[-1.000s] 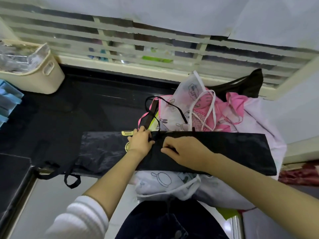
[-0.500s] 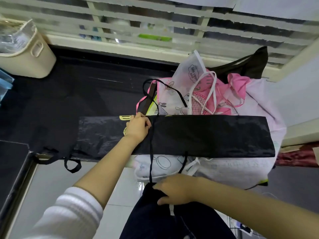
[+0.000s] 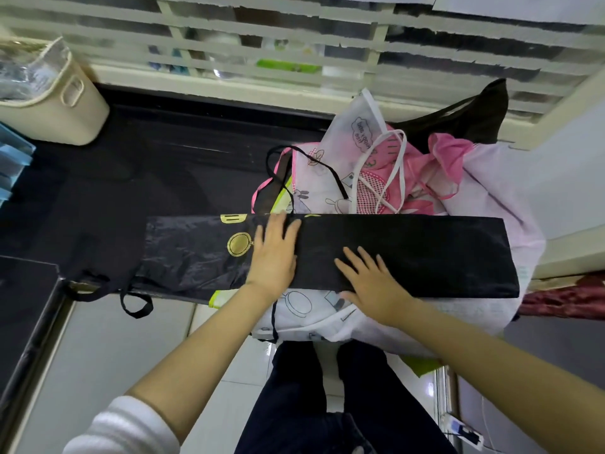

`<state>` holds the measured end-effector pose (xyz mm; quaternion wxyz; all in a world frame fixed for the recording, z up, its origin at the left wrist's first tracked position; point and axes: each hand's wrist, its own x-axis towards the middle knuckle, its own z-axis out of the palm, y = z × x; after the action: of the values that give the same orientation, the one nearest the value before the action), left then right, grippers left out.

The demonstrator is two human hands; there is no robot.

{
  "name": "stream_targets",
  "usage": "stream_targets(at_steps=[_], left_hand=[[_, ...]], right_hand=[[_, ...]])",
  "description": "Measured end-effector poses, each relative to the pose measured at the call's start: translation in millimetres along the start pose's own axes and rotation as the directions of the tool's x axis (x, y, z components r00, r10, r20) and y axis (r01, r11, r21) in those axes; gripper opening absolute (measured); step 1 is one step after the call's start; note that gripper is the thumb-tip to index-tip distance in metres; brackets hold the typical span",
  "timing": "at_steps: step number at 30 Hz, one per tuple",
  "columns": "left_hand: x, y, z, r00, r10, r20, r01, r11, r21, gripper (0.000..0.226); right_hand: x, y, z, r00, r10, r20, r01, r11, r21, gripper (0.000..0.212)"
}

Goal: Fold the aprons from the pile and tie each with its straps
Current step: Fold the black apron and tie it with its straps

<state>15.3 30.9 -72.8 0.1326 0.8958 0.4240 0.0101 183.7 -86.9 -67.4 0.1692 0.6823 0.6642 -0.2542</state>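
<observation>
A black apron, folded into a long flat strip with gold print, lies across the dark counter's front edge and over a pile of aprons. My left hand lies flat on the strip near its middle, fingers straight. My right hand presses flat on the strip's near edge, fingers spread. A thin black strap hangs down from the strip's near edge over the pile. Another black strap dangles off the counter edge at the left.
The dark counter runs under a slatted window. A cream basket with clear plastic stands at the back left. A white wall ledge is at the right. My legs and the tiled floor are below.
My right hand has come up from below the counter edge and now lies flat on the strip. My left hand has opened from a curled hold to a flat palm.
</observation>
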Motion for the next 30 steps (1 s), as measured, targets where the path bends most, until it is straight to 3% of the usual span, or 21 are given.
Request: stream_targets(at_steps=[1,3,6,8,14,16,18,21,24,27,30], left_hand=[[-5.1,8.8,3.1,0.998,0.061,-0.027,-0.061,0.998,0.007,0.063],[-15.8,25.8,10.5,0.992,0.086,0.090,-0.090,0.995,0.043,0.058],[-23.8,35.4,25.6,0.941,-0.049,0.334,0.020,0.996,0.091,0.057],[-22.7,37.3,30.8,0.921,-0.090,0.378,0.047,0.991,0.123,0.057],[-10.4,66.1,20.8,0.918,-0.201,0.342,0.157,0.976,0.153,0.056],[-5.0,90.9,19.8,0.954,-0.173,0.243,0.142,0.980,0.141,0.055],[-0.2,123.3,24.7,0.982,-0.073,0.176,0.064,0.996,0.058,0.051],[7.0,177.3,39.5,0.981,0.054,0.185,-0.049,0.998,-0.035,0.049],[11.6,218.8,58.2,0.959,0.060,0.277,-0.053,0.998,-0.034,0.051],[13.6,234.7,72.8,0.922,0.000,0.387,-0.020,0.999,0.047,0.055],[11.7,236.6,79.8,0.911,-0.029,0.412,-0.023,0.992,0.122,0.060]], right_hand=[[0.1,8.8,3.2,1.000,-0.025,-0.004,0.025,1.000,0.009,0.062],[-2.6,25.2,4.9,0.997,-0.077,-0.003,0.077,0.997,0.018,0.061],[-10.9,55.4,5.0,0.997,-0.077,-0.016,0.077,0.996,-0.044,0.059],[-17.2,85.7,4.6,1.000,-0.017,-0.025,0.014,0.993,-0.115,0.058],[-35.5,188.5,9.5,0.989,0.126,-0.083,-0.133,0.988,-0.081,0.059],[-39.5,205.4,10.9,0.989,0.120,-0.083,-0.120,0.993,0.010,0.059],[-45.1,212.9,14.4,0.970,0.140,-0.199,-0.110,0.982,0.155,0.057],[-60.1,219.7,24.4,0.862,0.332,-0.382,-0.146,0.886,0.439,0.057],[-75.8,225.0,32.2,0.772,0.563,-0.294,-0.223,0.674,0.704,0.054],[-84.3,231.1,39.1,0.788,0.595,-0.159,-0.205,0.497,0.843,0.042],[-90.3,236.4,38.8,0.827,0.552,-0.105,-0.187,0.446,0.876,0.032]])
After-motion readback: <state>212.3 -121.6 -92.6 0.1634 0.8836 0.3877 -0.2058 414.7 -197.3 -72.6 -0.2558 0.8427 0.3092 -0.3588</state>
